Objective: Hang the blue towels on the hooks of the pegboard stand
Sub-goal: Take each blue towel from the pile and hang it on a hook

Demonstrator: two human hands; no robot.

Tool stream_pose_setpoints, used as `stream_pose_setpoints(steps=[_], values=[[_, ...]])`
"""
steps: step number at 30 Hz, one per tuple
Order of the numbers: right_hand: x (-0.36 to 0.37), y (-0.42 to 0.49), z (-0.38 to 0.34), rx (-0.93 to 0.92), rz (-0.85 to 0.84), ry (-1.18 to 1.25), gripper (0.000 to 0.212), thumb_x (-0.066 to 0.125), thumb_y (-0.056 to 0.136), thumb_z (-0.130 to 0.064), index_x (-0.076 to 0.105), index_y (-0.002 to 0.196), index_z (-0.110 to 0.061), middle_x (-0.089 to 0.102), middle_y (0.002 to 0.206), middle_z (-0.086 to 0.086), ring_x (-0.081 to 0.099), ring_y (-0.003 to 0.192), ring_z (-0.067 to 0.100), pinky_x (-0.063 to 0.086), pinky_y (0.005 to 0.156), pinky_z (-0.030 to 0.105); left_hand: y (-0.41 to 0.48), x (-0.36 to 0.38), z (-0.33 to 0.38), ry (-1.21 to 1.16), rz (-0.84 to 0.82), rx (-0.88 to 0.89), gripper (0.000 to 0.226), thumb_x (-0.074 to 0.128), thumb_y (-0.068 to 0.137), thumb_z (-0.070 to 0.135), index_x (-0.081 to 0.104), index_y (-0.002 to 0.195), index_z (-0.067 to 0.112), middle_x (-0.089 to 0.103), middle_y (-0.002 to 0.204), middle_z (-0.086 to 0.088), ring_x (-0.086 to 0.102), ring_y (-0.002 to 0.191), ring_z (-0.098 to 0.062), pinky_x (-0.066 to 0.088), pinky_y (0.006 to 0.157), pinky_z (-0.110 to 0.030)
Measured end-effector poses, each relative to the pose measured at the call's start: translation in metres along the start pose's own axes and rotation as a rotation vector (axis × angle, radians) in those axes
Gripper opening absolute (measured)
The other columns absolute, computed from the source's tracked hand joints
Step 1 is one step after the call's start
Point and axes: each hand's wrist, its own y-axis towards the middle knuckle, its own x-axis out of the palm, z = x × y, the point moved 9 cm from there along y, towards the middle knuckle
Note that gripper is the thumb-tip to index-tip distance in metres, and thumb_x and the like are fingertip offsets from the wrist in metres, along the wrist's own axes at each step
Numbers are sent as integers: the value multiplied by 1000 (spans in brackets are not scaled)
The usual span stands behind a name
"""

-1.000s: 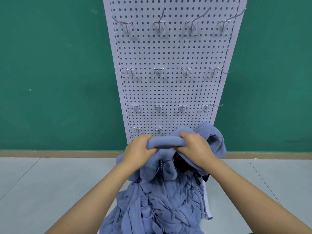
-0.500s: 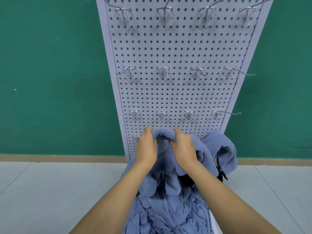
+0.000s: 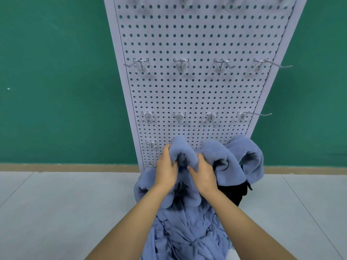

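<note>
Although two blue towels (image 3: 251, 152) appear hung low on the pegboard stand (image 3: 197, 91), we find left hand (image 3: 166, 172) and right hand (image 3: 203, 175) pinching a third towel (image 3: 181, 147) there; upper hooks (image 3: 180, 62) bare, heap (image 3: 187, 239) unhung.

Two arms in shot, the left forearm (image 3: 131, 222) and the right forearm (image 3: 236, 222), both bare skin right up to the wrists. The left hand (image 3: 166, 171) and the right hand (image 3: 203, 174) are bare too, with slim fingers and smooth backs.
</note>
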Motion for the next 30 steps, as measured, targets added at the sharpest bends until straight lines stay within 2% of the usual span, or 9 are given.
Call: stream_pose_setpoints(steps=[3,6,8,10,12,14,18,25,30], values=[[6,-11,8,28,-93,-39,29,66,85,-17,51,110,-15,57,95,-8,59,87,14,47,69,24,-14,11,-27,82,-73,-125,35,53,90,3,43,124,6,59,102,-5,57,89,-19,39,69,-17],[-1,-26,10,43,-103,-36,42,70,86,-23,49,121,-13,58,108,-4,57,99,14,42,74,20,-30,5,-32,73,-65,-136,38,59,89,6,43,123,9,57,103,-1,58,97,-21,41,77,-22],[-5,-39,14,62,-120,-44,48,69,87,-27,46,127,-13,59,120,1,56,110,19,46,78,24,-44,-1,-29,31,-66,-150,41,61,89,6,43,126,9,56,107,1,55,97,-16,39,79,-20],[-9,-57,20,98,-156,-39,58,69,88,-27,41,136,-12,54,133,4,52,121,22,49,92,33,-59,-7,-26,22,-70,-167,47,62,89,7,42,131,9,54,114,2,51,102,-13,36,84,-17],[-14,-80,29,145,-189,-44,64,68,89,-26,35,143,-13,48,141,6,48,127,24,46,100,37,-77,-14,-29,38,-65,-204,53,64,88,7,40,135,8,55,121,-4,52,107,-18,37,86,-20],[-17,-106,41,195,-221,-64,64,66,90,-25,34,143,-12,46,142,8,49,126,26,44,100,36,-100,-17,-43,39,-76,-284,53,64,89,8,39,136,6,54,127,-12,54,112,-26,42,89,-27],[-3,-159,73,285,-336,-115,58,64,92,-22,36,141,-8,49,138,13,51,122,28,43,96,34,-154,-19,-85,116,-120,-445,48,62,91,12,43,135,4,54,131,-17,53,118,-32,44,96,-40],[48,-211,103,330,-524,-153,46,63,93,-24,45,132,-8,57,124,17,59,109,29,49,92,40,-228,-21,-173,127,-146,-704,30,61,89,4,56,117,-6,64,113,-25,59,108,-38,47,93,-42],[99,-211,102,306,-635,-188,40,60,94,-21,48,130,-9,61,113,11,59,106,27,49,88,35,-234,-25,-213,115,-121,-757,18,60,87,-2,63,103,-9,65,107,-26,60,105,-37,49,89,-40]])
